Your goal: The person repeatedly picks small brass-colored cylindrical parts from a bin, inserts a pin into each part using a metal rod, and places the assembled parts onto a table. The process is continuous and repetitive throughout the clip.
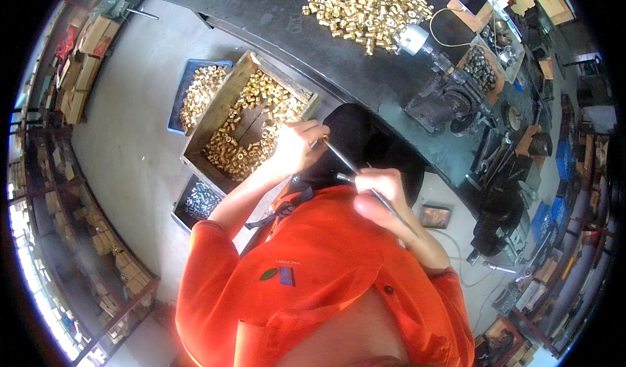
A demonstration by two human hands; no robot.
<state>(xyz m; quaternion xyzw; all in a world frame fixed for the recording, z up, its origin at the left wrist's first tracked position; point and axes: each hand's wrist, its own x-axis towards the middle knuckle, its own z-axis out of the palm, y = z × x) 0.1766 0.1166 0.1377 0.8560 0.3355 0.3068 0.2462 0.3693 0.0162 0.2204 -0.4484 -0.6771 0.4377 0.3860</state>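
My left hand (pixel 298 146) is closed, pinching a small brass fitting (pixel 325 137) at the fingertips, mostly hidden by the fingers. Closed round a thin metal rod (pixel 343 157), my right hand (pixel 381 189) is lower and to the right. The rod slants up to the left, and its far tip meets the fitting. A short dark-ended piece (pixel 345 178) sticks out beside the right fingers; its kind is unclear. Just left of my left hand stands a wooden box (pixel 207 144) holding many brass fittings (pixel 238 152).
A blue tray (pixel 175 109) of brass fittings sits behind the wooden box, and a smaller box (pixel 179 218) of silvery metal parts in front. The dark workbench (pixel 261 18) carries a brass fitting pile (pixel 358 8) and a clamp-like machine (pixel 450 99). Shelves (pixel 85 236) stand left.
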